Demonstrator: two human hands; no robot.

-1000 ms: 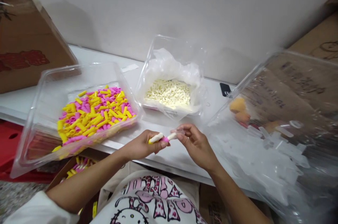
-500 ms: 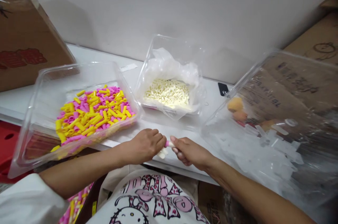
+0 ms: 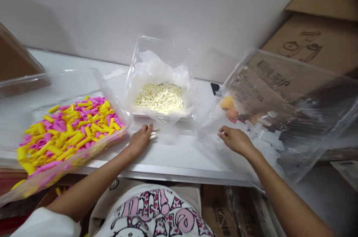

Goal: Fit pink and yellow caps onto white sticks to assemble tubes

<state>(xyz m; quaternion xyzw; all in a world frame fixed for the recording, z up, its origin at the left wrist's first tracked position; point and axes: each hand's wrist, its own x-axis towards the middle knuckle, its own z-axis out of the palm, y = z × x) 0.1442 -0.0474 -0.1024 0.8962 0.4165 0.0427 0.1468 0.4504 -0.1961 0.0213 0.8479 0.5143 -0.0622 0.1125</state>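
My left hand [image 3: 140,141] is closed around a few small white sticks [image 3: 153,135] that poke out past its fingertips, over the table in front of the middle tub. My right hand [image 3: 234,140] is at the near left side of the right-hand clear bin [image 3: 243,63], fingers curled together; whether anything is between them I cannot make out. Pale cream pieces [image 3: 162,98] fill the bag-lined middle tub [image 3: 134,52]. Nearest my left arm, the left tub [image 3: 97,76] holds pink and yellow short tubes [image 3: 72,125]. Translucent white plastic parts [image 3: 264,136] lie inside the right bin.
A black phone [image 3: 215,88] lies on the white table [image 3: 179,157] behind the right bin's edge. Orange and yellow round items [image 3: 228,103] sit in that bin. Cardboard boxes [image 3: 316,39] stand at right, another box [image 3: 15,56] at left. A wall rises behind.
My hands, which met at a white-and-pink piece in front of me, have parted: the left went left and forward, the right moved right to the bin. The view has swung right.
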